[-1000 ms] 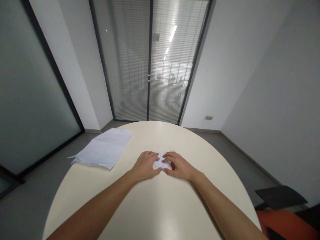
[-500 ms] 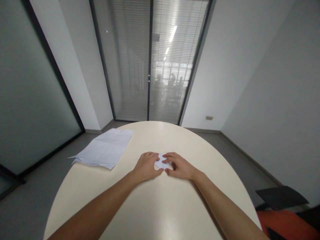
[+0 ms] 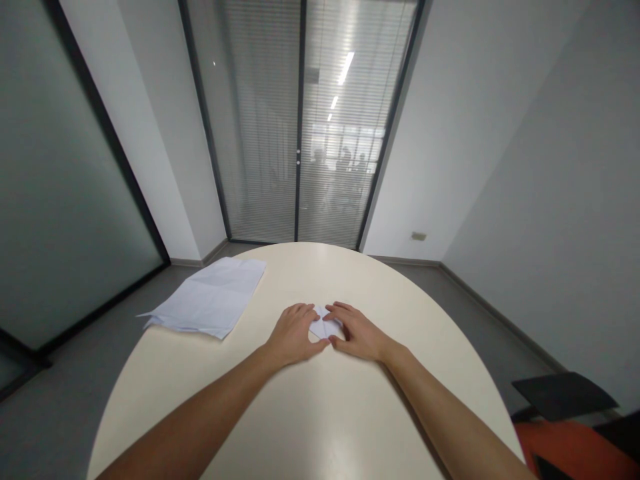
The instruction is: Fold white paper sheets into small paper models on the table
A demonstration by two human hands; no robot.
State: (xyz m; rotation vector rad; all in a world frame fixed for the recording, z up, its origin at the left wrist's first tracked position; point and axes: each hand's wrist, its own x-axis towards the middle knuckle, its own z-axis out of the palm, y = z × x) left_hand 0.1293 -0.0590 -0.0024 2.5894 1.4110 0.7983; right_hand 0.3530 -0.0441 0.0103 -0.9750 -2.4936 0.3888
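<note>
A small piece of folded white paper (image 3: pixel 325 328) lies on the table between my hands, with a crease down its middle. My left hand (image 3: pixel 295 335) grips its left side, fingertips at the far edge and thumb at the near corner. On the other side my right hand (image 3: pixel 359 333) holds it the same way, fingers curved over the top and thumb near the bottom. The two thumb tips almost meet at the near corner. Parts of the paper's left and right sides are hidden under my fingers.
A stack of creased white sheets (image 3: pixel 210 297) lies at the left of the round cream table (image 3: pixel 320 413), overhanging its edge. A red and black chair (image 3: pixel 575 443) stands at the lower right. Beyond the table are a glass partition with blinds (image 3: pixel 265 167) and white walls.
The fingers of my right hand have shifted slightly on the paper, and a little more of its middle shows. My left hand has barely moved.
</note>
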